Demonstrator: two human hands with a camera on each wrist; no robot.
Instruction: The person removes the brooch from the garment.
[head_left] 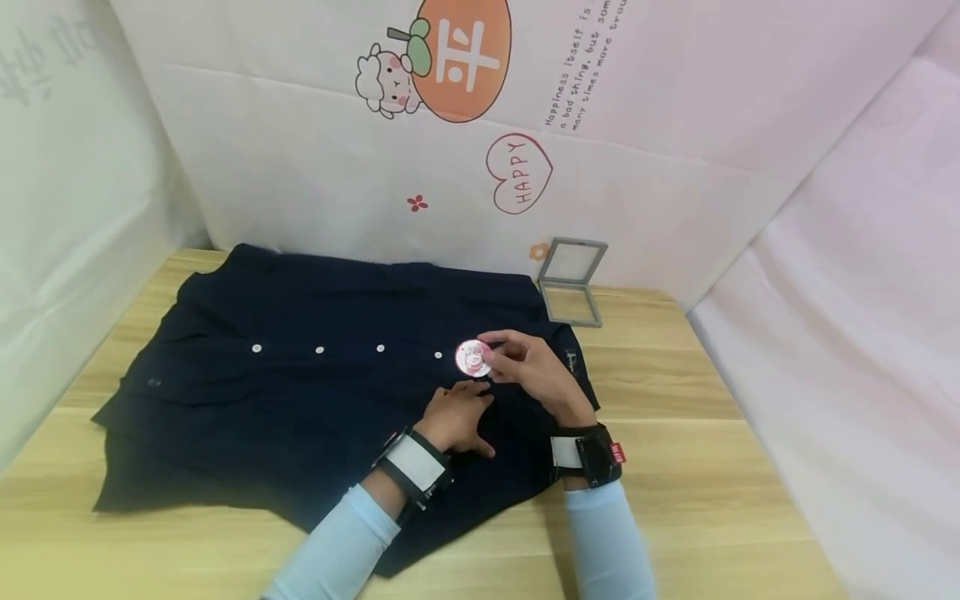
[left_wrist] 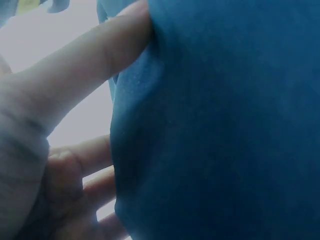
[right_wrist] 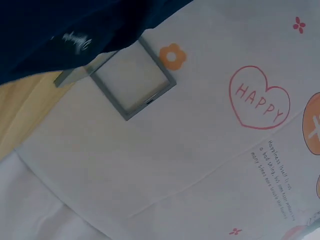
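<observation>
A dark navy shirt (head_left: 337,300) lies spread on the table, its row of white buttons (head_left: 319,350) facing up. My right hand (head_left: 542,373) pinches a round pink-and-white badge (head_left: 468,358) at its right side, just beyond the last visible button. Below the badge, my left hand (head_left: 456,418) rests on the shirt with fingers and thumb spread, fingertips close to the badge's lower edge. In the left wrist view the thumb (left_wrist: 95,57) and fingers meet the cloth (left_wrist: 215,120), their tips partly hidden. The right wrist view shows neither the right hand nor the badge.
An opened grey square frame-like case (head_left: 576,322) stands at the back right, its upper half leaning toward the printed white backdrop (head_left: 637,192). Wood-grain table (head_left: 675,467) shows right of the shirt. White cloth walls (head_left: 840,333) close in the sides.
</observation>
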